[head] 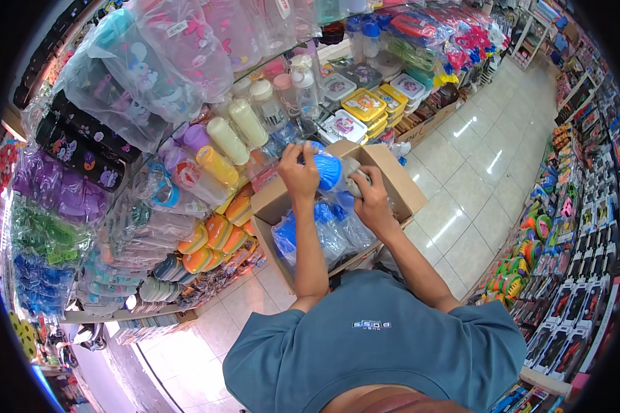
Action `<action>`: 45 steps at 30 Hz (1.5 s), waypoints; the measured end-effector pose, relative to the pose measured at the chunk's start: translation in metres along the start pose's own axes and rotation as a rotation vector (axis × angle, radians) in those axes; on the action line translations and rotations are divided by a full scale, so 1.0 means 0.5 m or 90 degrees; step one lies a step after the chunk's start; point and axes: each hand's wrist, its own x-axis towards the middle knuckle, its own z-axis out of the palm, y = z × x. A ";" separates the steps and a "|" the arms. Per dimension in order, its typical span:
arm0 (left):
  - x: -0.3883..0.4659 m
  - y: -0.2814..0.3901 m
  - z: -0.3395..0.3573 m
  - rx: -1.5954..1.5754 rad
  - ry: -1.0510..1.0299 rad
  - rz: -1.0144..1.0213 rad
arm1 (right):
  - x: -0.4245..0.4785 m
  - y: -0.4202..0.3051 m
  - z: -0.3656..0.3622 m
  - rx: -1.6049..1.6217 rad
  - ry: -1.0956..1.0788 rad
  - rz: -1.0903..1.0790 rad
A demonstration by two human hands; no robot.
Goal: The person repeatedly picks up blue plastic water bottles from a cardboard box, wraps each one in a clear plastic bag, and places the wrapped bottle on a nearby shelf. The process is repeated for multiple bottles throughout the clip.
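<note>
My left hand (298,169) grips the blue top of a plastic-wrapped bottle (326,170), tilted above an open cardboard box (412,199). At the bottle's other end, my right hand (371,193) is closed around a greyish, cloth-like wad (355,175), pressed against the wrapped body. Its exact form is partly hidden by my fingers. Below my hands, the box holds several clear-wrapped bottles (336,227) with blue parts. My forearms cover some of them.
Tumblers (227,139) and bagged bottles (150,77) crowd the shelves at left. Yellow lunch boxes (364,105) are stacked beyond the box. Orange containers (219,232) sit low beside it. A tiled aisle (460,180) runs to the right, bordered by packaged toys (563,294).
</note>
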 end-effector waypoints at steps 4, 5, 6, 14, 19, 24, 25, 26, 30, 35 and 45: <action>0.008 -0.022 -0.032 0.019 -0.006 -0.021 | -0.046 0.046 -0.024 -0.014 -0.130 0.122; 0.008 -0.028 -0.033 0.024 -0.018 -0.006 | -0.047 0.055 -0.025 0.007 -0.091 0.136; 0.006 -0.030 -0.032 -0.021 -0.038 -0.018 | -0.027 0.044 -0.034 0.029 -0.053 0.150; -0.017 -0.012 0.029 -0.148 -0.125 -0.029 | 0.095 -0.089 -0.040 0.012 -0.087 -0.050; -0.006 -0.012 0.003 -0.083 -0.117 -0.043 | 0.038 -0.090 -0.061 -0.027 -0.186 -0.086; 0.000 -0.024 0.007 -0.109 -0.106 -0.039 | 0.034 -0.058 -0.084 0.108 -0.123 0.077; -0.003 -0.019 0.010 -0.110 -0.127 -0.036 | 0.050 -0.069 -0.085 0.111 -0.067 0.070; -0.007 -0.015 0.013 -0.112 -0.148 -0.034 | 0.071 -0.081 -0.083 0.114 -0.011 0.063; -0.017 0.000 0.040 -0.119 -0.150 -0.062 | 0.095 -0.096 -0.048 -0.013 -0.040 -0.043; -0.015 -0.021 0.009 -0.115 -0.124 -0.063 | 0.044 -0.088 -0.060 -0.043 -0.167 -0.076; -0.023 -0.011 0.020 -0.254 -0.212 -0.042 | 0.116 -0.106 -0.083 -0.011 0.020 0.004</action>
